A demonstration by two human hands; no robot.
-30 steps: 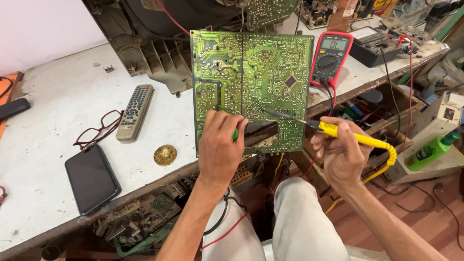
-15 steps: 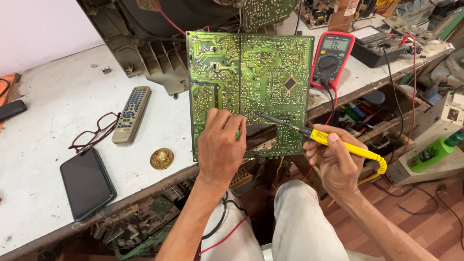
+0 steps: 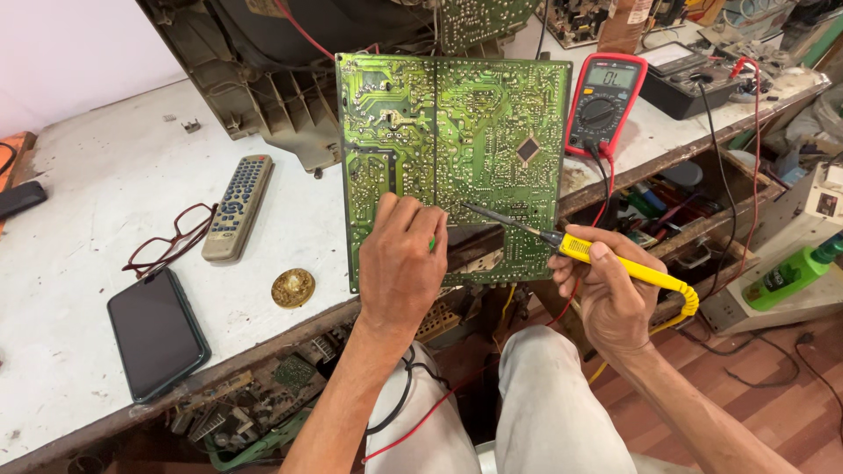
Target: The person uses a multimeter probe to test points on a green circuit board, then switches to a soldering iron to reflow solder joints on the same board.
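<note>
Circuit board (image 3: 457,149), stiff, light, fragile: my left hand (image 3: 402,263) pins its six-o'clock edge; right hand (image 3: 606,290) grips the soldering iron (image 3: 615,262).

Green circuit board (image 3: 457,132), yellow-handled soldering iron (image 3: 615,263), red multimeter (image 3: 606,101), grey remote (image 3: 239,206).

Both forearms are showing bare from the elbow down, with no sleeves, watch, rings or gloves appearing on the left hand (image 3: 399,268) or the right hand (image 3: 610,294). The person is wearing light grey cloth trousers (image 3: 553,404), which are creasing softly over both knees at the bottom of the view.
</note>
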